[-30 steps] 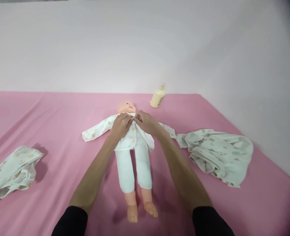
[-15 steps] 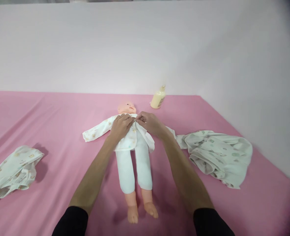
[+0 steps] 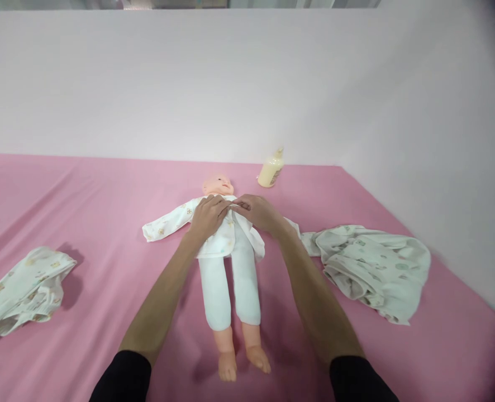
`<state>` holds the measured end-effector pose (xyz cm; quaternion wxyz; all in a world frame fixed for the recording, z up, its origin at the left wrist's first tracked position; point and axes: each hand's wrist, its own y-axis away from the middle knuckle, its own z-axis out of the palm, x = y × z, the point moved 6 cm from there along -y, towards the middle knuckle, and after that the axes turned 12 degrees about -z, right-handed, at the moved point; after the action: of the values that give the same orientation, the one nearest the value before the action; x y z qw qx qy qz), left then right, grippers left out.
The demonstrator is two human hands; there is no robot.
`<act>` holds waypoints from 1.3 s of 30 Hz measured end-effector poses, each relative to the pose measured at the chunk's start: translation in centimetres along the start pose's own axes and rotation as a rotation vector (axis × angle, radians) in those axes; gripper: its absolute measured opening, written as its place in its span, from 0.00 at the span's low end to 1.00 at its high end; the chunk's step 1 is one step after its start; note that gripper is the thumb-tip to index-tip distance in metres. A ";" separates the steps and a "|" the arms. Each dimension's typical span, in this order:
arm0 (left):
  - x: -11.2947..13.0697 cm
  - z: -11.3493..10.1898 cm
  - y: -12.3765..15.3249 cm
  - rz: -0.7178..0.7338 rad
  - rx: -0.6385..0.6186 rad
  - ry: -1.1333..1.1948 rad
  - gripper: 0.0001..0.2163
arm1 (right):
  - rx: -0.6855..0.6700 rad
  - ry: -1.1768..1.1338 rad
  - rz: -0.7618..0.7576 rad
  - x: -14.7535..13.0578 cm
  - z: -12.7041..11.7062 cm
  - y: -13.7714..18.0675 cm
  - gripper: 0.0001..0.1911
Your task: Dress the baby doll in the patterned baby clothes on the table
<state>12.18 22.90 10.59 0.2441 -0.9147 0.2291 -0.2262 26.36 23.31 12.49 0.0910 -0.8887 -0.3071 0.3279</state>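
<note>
A baby doll (image 3: pixel 216 185) lies on its back on the pink sheet (image 3: pixel 105 190), head away from me, bare feet toward me. It wears a white printed top (image 3: pixel 176 218) and white trousers (image 3: pixel 231 285). My left hand (image 3: pixel 206 216) and my right hand (image 3: pixel 258 211) meet on the doll's chest just under its chin. Both hands pinch the front edges of the top where they come together. The fingertips touch each other over the cloth.
A cream bottle (image 3: pixel 270 170) lies beyond the doll near the white wall. A crumpled printed cloth (image 3: pixel 373 268) lies to the right. Another bunched printed garment (image 3: pixel 19 290) sits at the left edge. The white wall borders the sheet behind and on the right.
Both hands stay on the doll's chest, the fingers shifting only a little on the top's front edges. The view has tipped slightly.
</note>
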 end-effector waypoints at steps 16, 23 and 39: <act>-0.7 0.2 -0.2 -0.065 -0.004 0.152 0.10 | 0.008 0.060 -0.064 0.2 0.2 -0.1 0.16; -0.8 0.1 -0.2 -0.080 -0.001 0.197 0.11 | 0.027 0.054 -0.066 -0.4 0.1 -0.1 0.19; -0.9 -0.4 -0.5 -0.113 -0.005 0.273 0.11 | 0.103 -0.137 -0.039 0.3 0.6 0.0 0.13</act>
<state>11.47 23.62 10.90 0.1951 -0.8876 0.2091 -0.3612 26.19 23.45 11.83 0.1219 -0.8522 -0.3128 0.4014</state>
